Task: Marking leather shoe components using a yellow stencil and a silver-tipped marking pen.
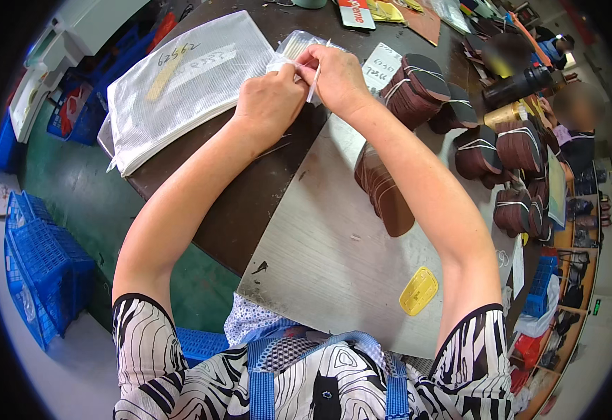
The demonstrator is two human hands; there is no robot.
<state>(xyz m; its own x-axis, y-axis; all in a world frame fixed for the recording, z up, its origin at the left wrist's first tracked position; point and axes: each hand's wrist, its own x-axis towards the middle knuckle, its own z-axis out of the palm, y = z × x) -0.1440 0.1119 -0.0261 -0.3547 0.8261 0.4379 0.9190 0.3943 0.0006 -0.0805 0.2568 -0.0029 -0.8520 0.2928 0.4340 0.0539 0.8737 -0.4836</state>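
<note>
Both of the person's hands met at about twelve o'clock over the dark round table [250, 203], fingers pinched on a small clear plastic bag [299, 47] that lay at the far end of the work surface. The left hand [269, 101] was curled, its thumb and fingertips gripping the bag's near edge; the right hand [337, 75] was closed just beside it, touching it, pinching the same edge and a thin white strip [314, 85] that hung down between the two hands. At ten o'clock from the hands a stack of white mesh zip pouches [180, 84] rested on the table, near the left wrist. A grey board [327, 252] lay under the right forearm, running toward six o'clock, with a fanned pile of brown sole-shaped pieces [383, 189] on it, partly hidden by the arm, and a small yellow plastic piece [418, 290] near its lower edge at about five o'clock. At two to three o'clock, bundles of brown soles tied with white string [418, 87] stood in a row. Blue plastic crates [40, 259] sat on the floor at nine o'clock.
</note>
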